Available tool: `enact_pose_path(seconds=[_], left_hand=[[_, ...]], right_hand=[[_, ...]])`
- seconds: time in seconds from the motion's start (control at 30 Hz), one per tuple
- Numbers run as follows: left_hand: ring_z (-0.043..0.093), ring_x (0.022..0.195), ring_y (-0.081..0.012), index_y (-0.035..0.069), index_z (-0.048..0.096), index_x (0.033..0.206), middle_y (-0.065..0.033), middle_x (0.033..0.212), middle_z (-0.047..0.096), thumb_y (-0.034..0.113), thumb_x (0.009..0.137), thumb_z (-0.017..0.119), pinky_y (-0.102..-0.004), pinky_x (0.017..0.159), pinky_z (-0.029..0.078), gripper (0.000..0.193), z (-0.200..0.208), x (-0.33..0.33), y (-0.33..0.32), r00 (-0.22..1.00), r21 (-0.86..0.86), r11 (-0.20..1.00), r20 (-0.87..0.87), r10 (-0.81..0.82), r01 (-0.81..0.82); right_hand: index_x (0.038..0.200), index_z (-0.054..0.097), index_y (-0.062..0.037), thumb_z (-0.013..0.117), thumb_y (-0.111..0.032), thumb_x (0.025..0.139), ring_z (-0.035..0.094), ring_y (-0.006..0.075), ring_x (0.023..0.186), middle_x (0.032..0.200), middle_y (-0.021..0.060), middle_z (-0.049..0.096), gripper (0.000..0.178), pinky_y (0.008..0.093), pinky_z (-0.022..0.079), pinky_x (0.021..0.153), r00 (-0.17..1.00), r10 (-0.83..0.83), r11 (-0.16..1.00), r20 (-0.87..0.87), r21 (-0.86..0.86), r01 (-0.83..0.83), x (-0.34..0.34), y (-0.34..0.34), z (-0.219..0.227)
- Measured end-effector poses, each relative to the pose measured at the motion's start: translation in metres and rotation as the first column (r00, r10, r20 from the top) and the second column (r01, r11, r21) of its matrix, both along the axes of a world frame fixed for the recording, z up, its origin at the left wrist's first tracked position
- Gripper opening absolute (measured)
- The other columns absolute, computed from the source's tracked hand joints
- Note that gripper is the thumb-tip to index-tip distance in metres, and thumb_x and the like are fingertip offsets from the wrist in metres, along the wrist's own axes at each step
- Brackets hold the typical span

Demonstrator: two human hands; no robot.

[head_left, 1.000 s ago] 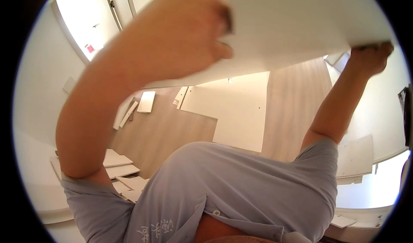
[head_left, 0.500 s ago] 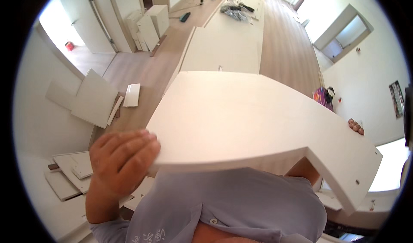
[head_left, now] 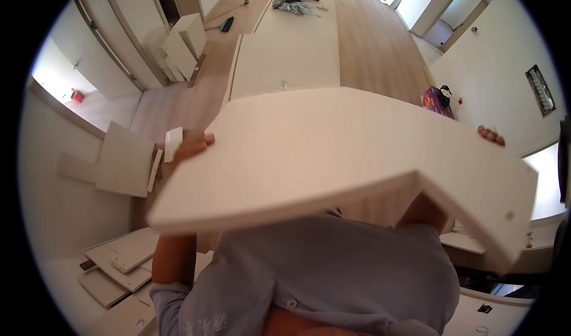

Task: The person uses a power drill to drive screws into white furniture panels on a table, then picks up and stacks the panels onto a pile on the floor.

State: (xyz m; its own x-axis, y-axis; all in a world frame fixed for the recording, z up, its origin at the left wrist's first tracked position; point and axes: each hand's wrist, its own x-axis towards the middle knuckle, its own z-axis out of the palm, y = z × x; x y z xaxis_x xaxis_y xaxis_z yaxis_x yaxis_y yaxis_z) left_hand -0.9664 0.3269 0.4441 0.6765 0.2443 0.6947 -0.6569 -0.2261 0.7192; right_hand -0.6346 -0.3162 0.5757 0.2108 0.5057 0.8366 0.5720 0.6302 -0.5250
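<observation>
In front of my chest I hold a large white furniture panel [head_left: 333,145] with angled corners and a notch cut into its near edge on the right. My left hand [head_left: 193,145] grips its left edge; the forearm passes beneath the board, and only some fingers show. Over the far right edge curl the fingertips of my right hand [head_left: 491,136], its palm hidden under the panel. A blurred dark hole shows near the panel's right end.
Beyond, a long white board [head_left: 291,62] lies on the wooden floor with a plastic bag [head_left: 294,6] on it. Loose panels [head_left: 122,163] lean at the left wall, and more boards [head_left: 119,258] are stacked nearer. A purple box [head_left: 437,101] stands by the right wall.
My left hand has gone from the panel's near left corner farther along its left edge, now reaching from below. The panel has shifted left and tilted. My right hand keeps its hold.
</observation>
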Motion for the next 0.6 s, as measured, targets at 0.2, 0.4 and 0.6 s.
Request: enact_pose_path(seconds=[0.2, 0.4, 0.6], left_hand=[[0.053, 0.104, -0.0149, 0.002, 0.057, 0.129, -0.0039, 0.112, 0.056, 0.038, 0.112, 0.053, -0.0330, 0.093, 0.042, 0.039, 0.046, 0.056, 0.073, 0.862, -0.047, 0.862, -0.077, 0.501, -0.505], [0.049, 0.086, -0.0073, 0.005, 0.061, 0.113, 0.0024, 0.090, 0.054, 0.047, 0.114, 0.048, -0.0286, 0.079, 0.044, 0.044, 0.068, 0.148, 0.115, 0.773, 0.027, 0.826, -0.336, 0.538, -0.563], [0.050, 0.136, -0.0232, 0.005, 0.057, 0.139, -0.0138, 0.141, 0.060, 0.043, 0.115, 0.046, -0.0383, 0.117, 0.036, 0.046, -0.037, 0.201, 0.113, 0.754, -0.088, 0.929, -0.614, 0.233, -0.359]], right_hand=[[0.145, 0.056, -0.0124, 0.042, -0.068, 0.107, 0.059, 0.0355, 0.133, 0.151, 0.0089, 0.057, 0.069, 0.0584, 0.054, 0.104, 0.347, -0.709, 0.192, -0.613, 0.305, 0.933, -0.011, 0.144, 0.125], [0.147, 0.054, 0.0018, 0.049, -0.053, 0.112, 0.057, 0.0293, 0.133, 0.147, 0.0133, 0.061, 0.065, 0.0427, 0.044, 0.116, 0.414, -0.683, 0.392, -0.602, 0.177, 0.903, 0.065, 0.213, 0.174], [0.153, 0.052, 0.0019, 0.040, -0.040, 0.116, 0.051, 0.0302, 0.144, 0.158, 0.0184, 0.054, 0.057, 0.0425, 0.038, 0.121, 0.224, -0.973, 0.222, 0.064, -0.036, 0.974, 0.243, 0.182, -0.051]])
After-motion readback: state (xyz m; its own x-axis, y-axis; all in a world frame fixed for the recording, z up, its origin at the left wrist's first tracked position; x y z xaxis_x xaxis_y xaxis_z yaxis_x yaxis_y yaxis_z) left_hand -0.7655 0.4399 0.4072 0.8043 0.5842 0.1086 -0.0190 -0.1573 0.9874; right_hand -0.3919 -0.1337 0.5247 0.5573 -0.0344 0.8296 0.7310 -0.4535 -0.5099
